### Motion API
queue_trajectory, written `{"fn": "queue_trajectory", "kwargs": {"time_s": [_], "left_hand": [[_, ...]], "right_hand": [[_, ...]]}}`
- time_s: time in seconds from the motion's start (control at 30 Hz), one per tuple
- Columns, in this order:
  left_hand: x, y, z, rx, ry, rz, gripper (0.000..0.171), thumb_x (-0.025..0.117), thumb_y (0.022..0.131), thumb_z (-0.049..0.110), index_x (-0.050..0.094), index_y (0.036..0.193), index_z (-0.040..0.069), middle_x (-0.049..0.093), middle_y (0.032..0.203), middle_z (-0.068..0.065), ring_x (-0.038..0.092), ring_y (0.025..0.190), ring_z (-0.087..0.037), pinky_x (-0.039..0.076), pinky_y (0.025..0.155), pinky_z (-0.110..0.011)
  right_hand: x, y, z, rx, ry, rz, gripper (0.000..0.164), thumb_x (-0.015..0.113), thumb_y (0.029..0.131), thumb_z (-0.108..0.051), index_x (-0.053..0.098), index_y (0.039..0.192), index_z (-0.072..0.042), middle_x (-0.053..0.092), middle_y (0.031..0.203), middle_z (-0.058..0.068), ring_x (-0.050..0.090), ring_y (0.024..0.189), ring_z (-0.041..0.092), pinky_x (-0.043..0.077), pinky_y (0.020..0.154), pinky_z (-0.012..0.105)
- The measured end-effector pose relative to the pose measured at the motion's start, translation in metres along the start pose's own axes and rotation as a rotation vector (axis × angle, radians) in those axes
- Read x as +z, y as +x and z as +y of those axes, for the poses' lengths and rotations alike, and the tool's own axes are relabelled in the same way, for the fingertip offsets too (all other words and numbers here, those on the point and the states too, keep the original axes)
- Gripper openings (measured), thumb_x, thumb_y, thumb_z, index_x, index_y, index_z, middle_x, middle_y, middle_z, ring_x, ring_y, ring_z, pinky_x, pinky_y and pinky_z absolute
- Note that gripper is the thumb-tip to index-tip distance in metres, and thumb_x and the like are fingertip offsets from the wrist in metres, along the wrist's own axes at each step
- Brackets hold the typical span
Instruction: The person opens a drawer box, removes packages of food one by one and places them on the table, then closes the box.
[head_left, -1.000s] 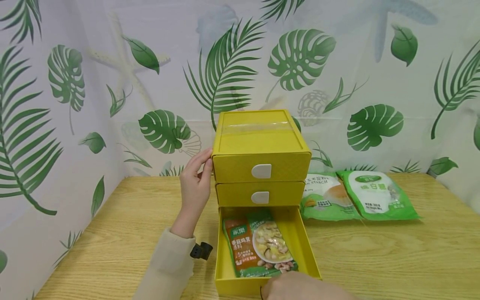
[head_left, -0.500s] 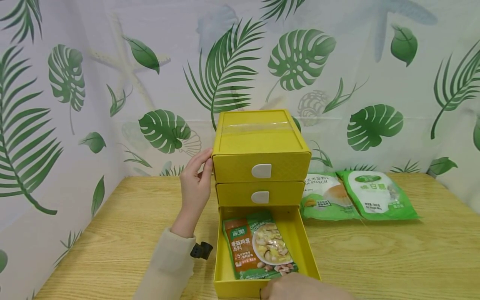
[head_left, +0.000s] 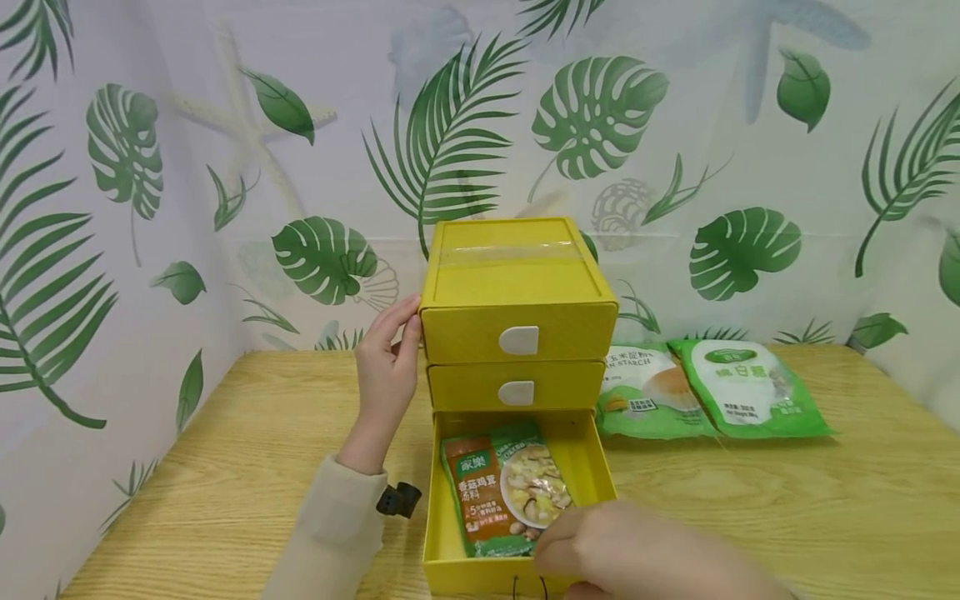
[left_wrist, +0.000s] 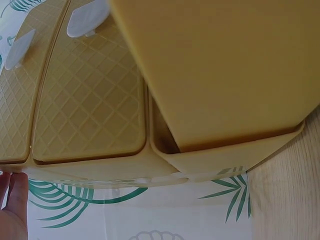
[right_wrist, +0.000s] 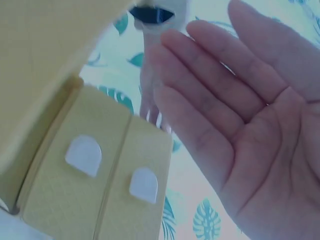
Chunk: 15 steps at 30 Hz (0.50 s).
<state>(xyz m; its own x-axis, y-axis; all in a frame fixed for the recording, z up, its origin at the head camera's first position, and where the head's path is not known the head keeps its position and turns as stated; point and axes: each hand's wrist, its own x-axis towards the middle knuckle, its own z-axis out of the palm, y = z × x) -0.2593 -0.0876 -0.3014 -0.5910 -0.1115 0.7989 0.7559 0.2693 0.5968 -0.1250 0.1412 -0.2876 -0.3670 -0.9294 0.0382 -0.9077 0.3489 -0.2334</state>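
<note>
A yellow cabinet of stacked drawers (head_left: 517, 279) stands on the table, its bottom drawer (head_left: 467, 577) pulled out. Inside that drawer lies an orange and green soup mix packet (head_left: 483, 500) with a picture of a bowl. My left hand (head_left: 386, 375) rests its fingers against the cabinet's upper left side. Over the drawer's front right corner is my right hand (head_left: 615, 546), covering part of the packet's lower corner in the head view. The right wrist view shows this hand (right_wrist: 235, 125) with its fingers extended and the palm bare. A thin black loop (head_left: 515, 587) hangs at the drawer's front.
Two green and white bags lie behind at the right: a starch bag (head_left: 648, 392) and another bag (head_left: 753, 392) beside it. White knobs (head_left: 519, 340) mark the two closed upper drawers. A leaf-patterned cloth (head_left: 465, 150) hangs behind the wooden table (head_left: 750, 517).
My right hand has come off the drawer's front and moved up over its right corner, uncovering the black loop. Earlier, the drawer slid slightly toward me. My left hand stays on the cabinet.
</note>
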Motion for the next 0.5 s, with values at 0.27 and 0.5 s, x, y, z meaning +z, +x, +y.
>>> {"fn": "queue_trajectory", "kwargs": {"time_s": [0.27,0.5], "left_hand": [[0.000,0.000,-0.002,-0.010,0.001,0.001,0.023,0.051,0.088,0.001,0.060,0.109,-0.006,0.057,0.111,-0.015,0.055,0.100,-0.023,0.052,0.067,-0.025],[0.000,0.000,0.000,-0.014,-0.005,-0.002,0.024,0.050,0.089,0.001,0.059,0.109,-0.006,0.057,0.111,-0.015,0.054,0.101,-0.022,0.053,0.066,-0.032]], "right_hand": [[-0.018,-0.002,0.009,0.054,0.002,0.113,0.018,0.066,0.079,-0.011,0.065,0.097,-0.013,0.061,0.095,-0.008,0.056,0.085,0.003,0.048,0.070,0.018],[-0.034,0.011,0.015,0.118,-0.041,0.186,0.021,0.067,0.079,-0.011,0.065,0.100,-0.009,0.062,0.098,-0.003,0.058,0.088,0.009,0.050,0.072,0.023]]}}
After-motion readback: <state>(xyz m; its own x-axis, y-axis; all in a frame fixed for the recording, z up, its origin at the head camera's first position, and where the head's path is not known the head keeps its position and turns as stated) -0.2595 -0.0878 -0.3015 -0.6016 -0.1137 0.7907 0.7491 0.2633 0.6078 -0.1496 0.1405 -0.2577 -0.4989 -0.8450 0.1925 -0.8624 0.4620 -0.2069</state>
